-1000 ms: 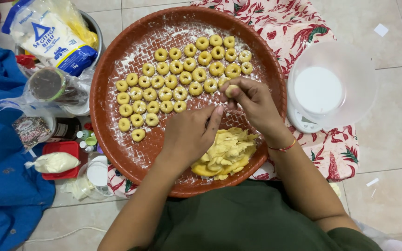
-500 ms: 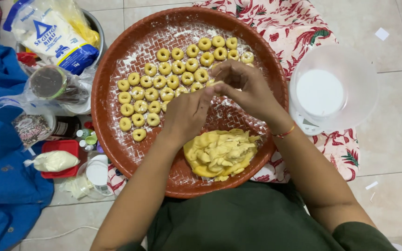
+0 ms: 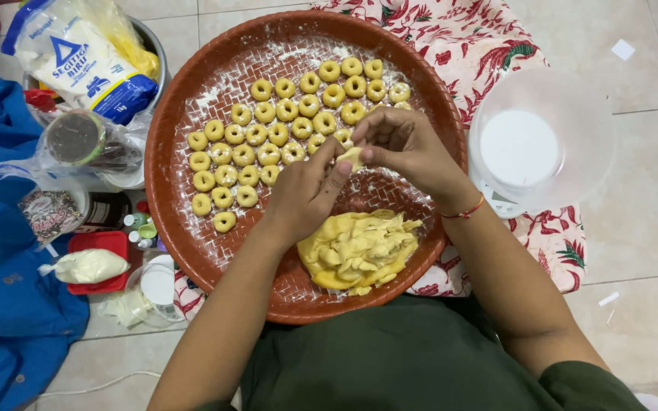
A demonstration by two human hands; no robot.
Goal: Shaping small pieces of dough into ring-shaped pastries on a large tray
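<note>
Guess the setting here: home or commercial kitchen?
Likely a home, with work done on the floor: the round brown tray of dough rings sits on a floral cloth over pale floor tiles, and both hands pinch a dough piece.

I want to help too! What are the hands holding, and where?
A small dough piece, pinched at its edges between the fingertips of the left hand and right hand.

A white flour bag (image 3: pixel 78 57) lies top left, a blue cloth (image 3: pixel 1 304) beside, a clear bowl (image 3: pixel 542 141) right.
</note>
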